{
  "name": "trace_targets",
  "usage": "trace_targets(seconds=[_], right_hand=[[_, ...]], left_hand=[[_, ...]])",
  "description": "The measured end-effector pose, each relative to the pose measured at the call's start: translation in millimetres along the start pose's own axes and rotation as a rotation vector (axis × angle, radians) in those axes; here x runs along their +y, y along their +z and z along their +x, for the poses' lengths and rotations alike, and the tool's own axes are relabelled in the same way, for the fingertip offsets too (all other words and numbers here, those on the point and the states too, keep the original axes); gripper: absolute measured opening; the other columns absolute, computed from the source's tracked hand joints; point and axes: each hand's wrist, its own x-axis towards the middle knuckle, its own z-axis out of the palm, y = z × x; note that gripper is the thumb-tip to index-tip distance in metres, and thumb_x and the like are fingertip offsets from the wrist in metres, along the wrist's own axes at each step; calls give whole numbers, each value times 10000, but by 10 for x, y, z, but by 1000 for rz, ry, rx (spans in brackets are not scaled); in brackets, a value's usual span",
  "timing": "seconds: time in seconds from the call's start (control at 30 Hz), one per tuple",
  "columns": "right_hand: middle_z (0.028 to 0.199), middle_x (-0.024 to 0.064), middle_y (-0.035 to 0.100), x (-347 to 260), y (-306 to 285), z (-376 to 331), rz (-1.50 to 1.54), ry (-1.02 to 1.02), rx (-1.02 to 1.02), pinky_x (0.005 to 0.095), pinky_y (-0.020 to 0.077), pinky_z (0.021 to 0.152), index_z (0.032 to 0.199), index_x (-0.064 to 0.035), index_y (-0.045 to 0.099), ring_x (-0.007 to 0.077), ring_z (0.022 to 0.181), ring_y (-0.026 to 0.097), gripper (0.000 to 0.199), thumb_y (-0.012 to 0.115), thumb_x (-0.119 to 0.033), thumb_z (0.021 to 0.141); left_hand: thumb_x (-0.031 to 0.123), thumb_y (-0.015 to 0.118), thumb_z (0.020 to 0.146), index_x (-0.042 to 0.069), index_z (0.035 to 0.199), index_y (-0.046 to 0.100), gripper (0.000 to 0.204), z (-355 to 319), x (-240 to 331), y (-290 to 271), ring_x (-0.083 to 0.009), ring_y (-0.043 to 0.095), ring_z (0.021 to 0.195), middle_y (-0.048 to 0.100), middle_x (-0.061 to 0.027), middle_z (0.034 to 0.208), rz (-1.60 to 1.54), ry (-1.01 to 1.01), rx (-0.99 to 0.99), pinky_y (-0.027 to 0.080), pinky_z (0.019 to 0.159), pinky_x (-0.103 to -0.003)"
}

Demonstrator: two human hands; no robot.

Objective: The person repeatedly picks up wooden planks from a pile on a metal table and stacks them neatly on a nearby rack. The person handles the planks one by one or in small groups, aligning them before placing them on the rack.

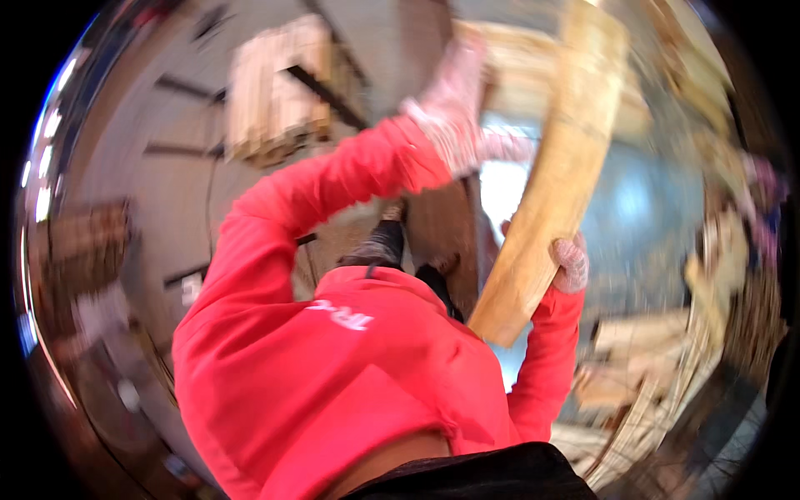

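With our gloved right hand [572,263] we grip the wooden plank [573,142], which slants above the shiny desk [642,208]. Our left hand [458,104] is spread beside it; whether it touches, we cannot tell.

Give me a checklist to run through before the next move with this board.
1. Right hand gripping the board: ok, it wraps the board's edge near the lower end.
2. Left hand gripping the board: not ok, it is spread open beside the board; blur hides whether the thumb touches.
3. Knit gloves on both hands: ok.
4. Red sleeves reaching the gloves: ok on both arms.
5. Board resting on the shiny surface: cannot tell, this angle shows no gap.
6. Stacked wood apart from the feet: ok.
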Motion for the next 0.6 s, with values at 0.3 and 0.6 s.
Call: trace_targets(seconds=[0.3,0.6], right_hand=[[1309,138,537,1359,1464,2034,-637,-483,-386,326,388,1020,1479,-1,253,195,1176,518,657,586,-155,934],[1066,84,648,3309,1562,2799,-842,249,-28,281,484,810,1407,-31,411,133,895,587,504,583,-151,949]], left_hand=[[130,694,848,1,1295,499,504,-1687,-1159,-1733,-152,585,1071,627,-72,1175,-224,-684,298,475,936,-326],[337,610,886,104,1137,496,361,-3630,-5175,-4807,-425,650,847,673,-217,913,1032,-1559,201,500,745,-510]])
